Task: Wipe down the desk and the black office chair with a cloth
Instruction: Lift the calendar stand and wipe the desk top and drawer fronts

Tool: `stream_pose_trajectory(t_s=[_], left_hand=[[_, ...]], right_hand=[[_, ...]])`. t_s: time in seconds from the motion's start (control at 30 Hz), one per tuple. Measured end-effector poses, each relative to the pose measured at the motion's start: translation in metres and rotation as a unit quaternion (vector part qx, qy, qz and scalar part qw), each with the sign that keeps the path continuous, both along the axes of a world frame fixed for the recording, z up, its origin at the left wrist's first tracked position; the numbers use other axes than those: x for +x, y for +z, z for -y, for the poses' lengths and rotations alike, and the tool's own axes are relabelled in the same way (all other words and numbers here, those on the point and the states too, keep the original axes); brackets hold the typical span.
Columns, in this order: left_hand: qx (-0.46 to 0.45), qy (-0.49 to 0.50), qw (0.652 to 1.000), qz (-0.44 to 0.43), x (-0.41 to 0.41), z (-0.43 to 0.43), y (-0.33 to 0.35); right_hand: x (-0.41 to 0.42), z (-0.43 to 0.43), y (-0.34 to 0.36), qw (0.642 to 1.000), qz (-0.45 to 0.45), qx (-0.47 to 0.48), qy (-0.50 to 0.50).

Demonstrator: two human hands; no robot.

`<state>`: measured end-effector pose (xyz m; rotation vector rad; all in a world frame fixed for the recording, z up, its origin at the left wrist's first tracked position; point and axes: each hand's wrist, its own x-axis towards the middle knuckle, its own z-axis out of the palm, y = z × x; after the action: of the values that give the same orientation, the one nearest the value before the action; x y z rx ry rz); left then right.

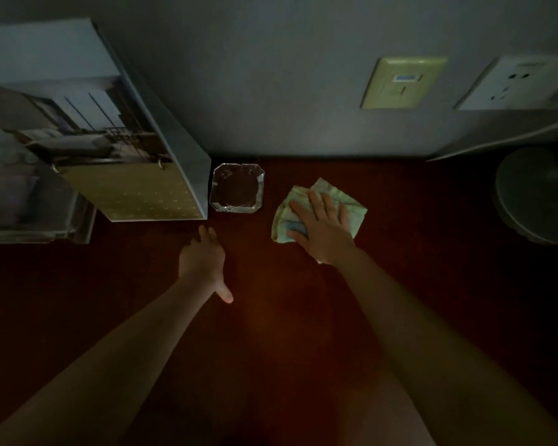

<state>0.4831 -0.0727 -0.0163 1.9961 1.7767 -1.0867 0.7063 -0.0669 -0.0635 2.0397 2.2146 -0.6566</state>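
A crumpled pale green cloth (351, 201) lies on the dark reddish-brown desk (271, 333), near the wall. My right hand (324, 228) presses flat on top of the cloth, fingers spread. My left hand (205, 260) hovers over the desk to the left of it, fingers loosely apart and holding nothing, just in front of a glass ashtray (237, 192). The black office chair is not in view.
A standing framed picture or box (123, 149) sits on the desk's left, with a clear holder (36, 226) in front of it. A round lamp base (535, 194) stands at the right. The wall behind carries a switch plate (401, 83) and a socket (516, 85).
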Motion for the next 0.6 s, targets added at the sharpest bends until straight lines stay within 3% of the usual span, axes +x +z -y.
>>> stream_pose_trajectory(t_s=[0.43, 0.6], left_hand=[[-0.001, -0.008, 1.0, -0.006, -0.001, 0.0, 0.004], [0.002, -0.006, 1.0, -0.008, -0.001, 0.001, 0.004]], right_hand=[[-0.01, -0.066, -0.005, 0.998, 0.002, 0.045, 0.051], [0.003, -0.062, -0.001, 0.999, -0.013, 0.04, 0.022]])
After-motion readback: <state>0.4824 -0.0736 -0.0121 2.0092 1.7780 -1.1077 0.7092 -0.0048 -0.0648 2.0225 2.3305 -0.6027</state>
